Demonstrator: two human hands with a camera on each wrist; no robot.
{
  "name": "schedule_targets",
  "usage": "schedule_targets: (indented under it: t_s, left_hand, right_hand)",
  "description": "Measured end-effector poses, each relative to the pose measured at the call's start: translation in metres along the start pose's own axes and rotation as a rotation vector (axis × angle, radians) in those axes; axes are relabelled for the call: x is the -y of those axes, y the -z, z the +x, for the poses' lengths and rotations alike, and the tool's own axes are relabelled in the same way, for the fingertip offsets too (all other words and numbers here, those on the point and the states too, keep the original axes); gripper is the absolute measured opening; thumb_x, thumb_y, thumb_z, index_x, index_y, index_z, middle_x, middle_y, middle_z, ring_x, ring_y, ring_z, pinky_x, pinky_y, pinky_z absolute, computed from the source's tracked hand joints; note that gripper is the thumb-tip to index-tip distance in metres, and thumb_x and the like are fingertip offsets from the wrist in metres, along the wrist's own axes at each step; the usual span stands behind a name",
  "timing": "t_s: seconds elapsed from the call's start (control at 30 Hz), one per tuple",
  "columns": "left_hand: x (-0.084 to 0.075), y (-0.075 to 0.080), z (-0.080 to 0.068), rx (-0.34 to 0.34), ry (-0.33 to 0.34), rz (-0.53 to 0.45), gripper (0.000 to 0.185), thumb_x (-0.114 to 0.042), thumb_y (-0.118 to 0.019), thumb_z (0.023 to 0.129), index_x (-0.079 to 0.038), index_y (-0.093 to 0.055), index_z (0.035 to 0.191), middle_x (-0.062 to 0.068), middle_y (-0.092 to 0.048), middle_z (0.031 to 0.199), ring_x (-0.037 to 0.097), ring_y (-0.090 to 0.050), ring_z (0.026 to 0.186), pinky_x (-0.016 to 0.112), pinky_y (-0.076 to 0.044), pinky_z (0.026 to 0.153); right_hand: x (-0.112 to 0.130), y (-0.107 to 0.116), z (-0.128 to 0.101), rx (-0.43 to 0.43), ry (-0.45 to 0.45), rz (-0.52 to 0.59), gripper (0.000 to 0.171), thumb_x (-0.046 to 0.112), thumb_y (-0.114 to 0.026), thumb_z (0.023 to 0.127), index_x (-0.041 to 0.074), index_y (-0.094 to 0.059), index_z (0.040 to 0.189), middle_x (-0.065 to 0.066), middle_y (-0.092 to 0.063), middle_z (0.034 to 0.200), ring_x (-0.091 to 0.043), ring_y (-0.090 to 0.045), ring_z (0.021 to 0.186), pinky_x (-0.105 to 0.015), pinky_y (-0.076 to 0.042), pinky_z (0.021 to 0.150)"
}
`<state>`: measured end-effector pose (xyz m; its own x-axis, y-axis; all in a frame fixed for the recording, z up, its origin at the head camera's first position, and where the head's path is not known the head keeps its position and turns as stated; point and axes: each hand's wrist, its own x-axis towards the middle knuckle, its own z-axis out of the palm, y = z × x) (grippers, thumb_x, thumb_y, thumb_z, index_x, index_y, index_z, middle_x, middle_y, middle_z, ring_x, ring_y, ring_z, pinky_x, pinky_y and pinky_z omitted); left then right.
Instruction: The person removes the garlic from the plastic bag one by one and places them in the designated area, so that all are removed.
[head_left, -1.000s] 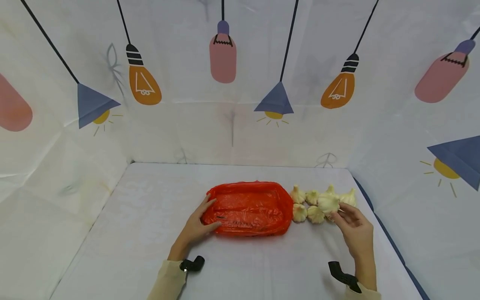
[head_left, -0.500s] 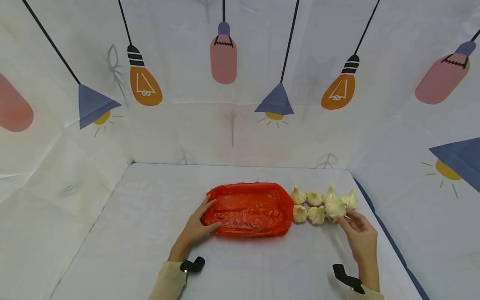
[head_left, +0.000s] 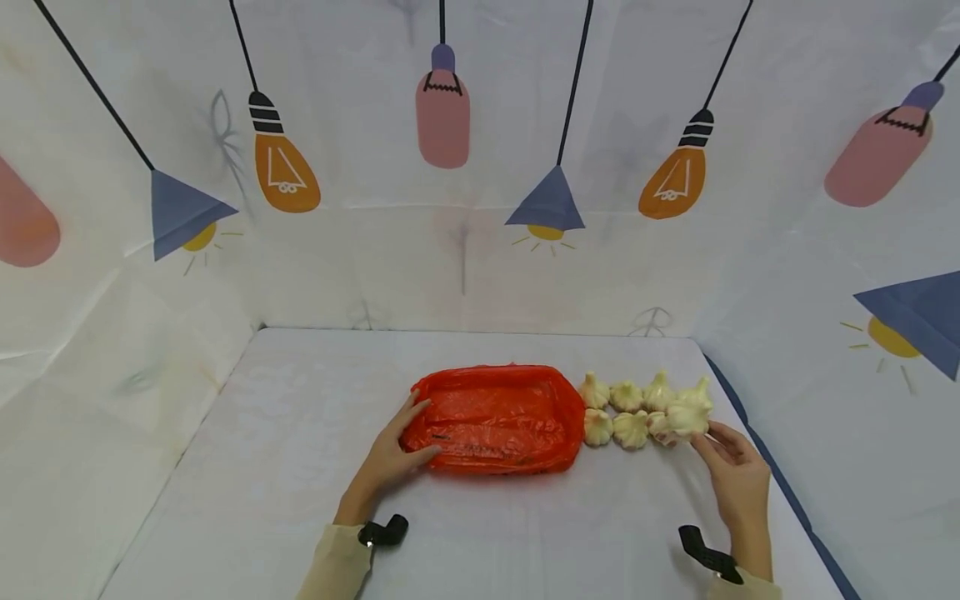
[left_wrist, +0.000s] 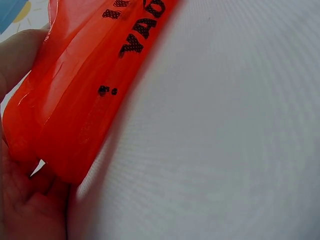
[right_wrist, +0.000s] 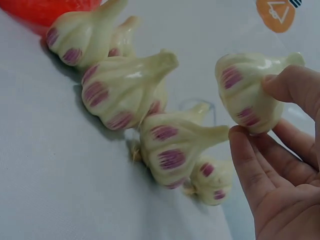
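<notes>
A red plastic bag (head_left: 498, 417), its mouth spread wide into an oblong shape, lies mid-table. At its left end my left hand (head_left: 388, 457) holds the side, thumb near and fingers farther back; the left wrist view has the red film (left_wrist: 82, 107) between thumb and fingers. My right hand (head_left: 738, 479) pinches a pale garlic bulb (right_wrist: 247, 92) with purple patches between thumb and fingertips. That bulb is raised over the right end of two rows of garlic bulbs (head_left: 630, 430) and overlaps some of them in the head view.
The garlic rows start right beside the bag's right end. A white cloth (head_left: 525, 533) covers the table. White sheets (head_left: 480, 275) printed with hanging lamps rise at the back and both sides. Dark blue edging (head_left: 780, 479) runs along the right table edge.
My right hand has moved to the right with the garlic bulb, from above the middle of the rows to their right end. The left hand and the bag have stayed put.
</notes>
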<state>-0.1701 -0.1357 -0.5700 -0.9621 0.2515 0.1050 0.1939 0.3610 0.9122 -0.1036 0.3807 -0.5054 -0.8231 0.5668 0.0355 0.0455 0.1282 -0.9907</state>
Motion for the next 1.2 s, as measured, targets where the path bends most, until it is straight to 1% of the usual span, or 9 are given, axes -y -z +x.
schedule_targets:
  t_s: [0.13,0.3,0.5,0.67,0.9,1.03,1.2]
  left_hand:
    - [-0.001,0.001,-0.001,-0.001,-0.002,-0.001,0.082,-0.033,-0.083,0.087,-0.018,-0.044,0.157,0.004,-0.021,0.173,0.037,-0.018,0.159,0.066,-0.019,0.123]
    - [-0.003,0.001,-0.002,0.004,0.005,-0.006,0.082,-0.033,-0.083,0.087,-0.017,-0.044,0.157,0.003,-0.021,0.173,0.036,-0.017,0.159,0.065,-0.019,0.124]
    - [-0.003,0.001,-0.001,0.011,0.015,-0.003,0.082,-0.031,-0.083,0.086,-0.019,-0.044,0.157,-0.002,-0.022,0.172,0.033,-0.017,0.16,0.064,-0.02,0.124]
    - [-0.003,0.001,-0.001,0.007,0.0,-0.01,0.082,-0.031,-0.084,0.086,-0.017,-0.045,0.157,0.0,-0.022,0.172,0.034,-0.017,0.159,0.064,-0.019,0.125]
    - [-0.002,0.0,-0.001,0.01,0.015,0.01,0.083,-0.035,-0.083,0.086,-0.02,-0.044,0.157,-0.002,-0.021,0.173,0.031,-0.018,0.16,0.063,-0.019,0.125]
    - [-0.002,0.0,0.0,0.013,0.007,0.016,0.082,-0.036,-0.083,0.086,-0.02,-0.044,0.157,0.0,-0.022,0.173,0.034,-0.019,0.159,0.064,-0.02,0.124]
    - [-0.003,0.0,-0.001,0.009,0.038,0.002,0.082,-0.032,-0.083,0.086,-0.022,-0.044,0.157,-0.003,-0.021,0.172,0.033,-0.018,0.159,0.064,-0.02,0.124]
  right_hand:
    - [-0.003,0.006,0.005,0.011,-0.023,-0.011,0.038,0.015,-0.082,0.089,0.009,-0.068,0.124,0.021,-0.07,0.102,0.008,-0.069,0.088,-0.006,-0.054,0.073]
    - [-0.011,0.013,0.011,-0.002,-0.037,0.012,0.038,0.011,-0.082,0.088,0.008,-0.068,0.124,0.02,-0.07,0.101,0.007,-0.068,0.088,-0.006,-0.054,0.073]
    - [-0.019,0.018,0.016,-0.037,-0.06,0.028,0.037,0.006,-0.081,0.087,0.009,-0.068,0.122,0.019,-0.069,0.099,0.006,-0.068,0.086,-0.007,-0.054,0.071]
    - [-0.018,0.017,0.018,-0.044,-0.077,0.048,0.037,0.005,-0.082,0.087,0.008,-0.069,0.121,0.018,-0.071,0.095,0.004,-0.069,0.084,-0.008,-0.055,0.071]
    - [-0.016,0.018,0.018,-0.059,-0.084,0.05,0.036,0.008,-0.082,0.087,0.008,-0.069,0.121,0.019,-0.07,0.095,0.005,-0.068,0.084,-0.007,-0.054,0.07]
    - [-0.014,0.019,0.019,-0.077,-0.099,0.076,0.034,0.008,-0.082,0.087,0.01,-0.069,0.119,0.018,-0.07,0.096,0.004,-0.067,0.084,-0.006,-0.054,0.07]
    - [-0.015,0.021,0.021,-0.1,-0.112,0.073,0.036,0.009,-0.082,0.088,0.01,-0.068,0.121,0.018,-0.069,0.098,0.005,-0.067,0.086,-0.005,-0.054,0.07]
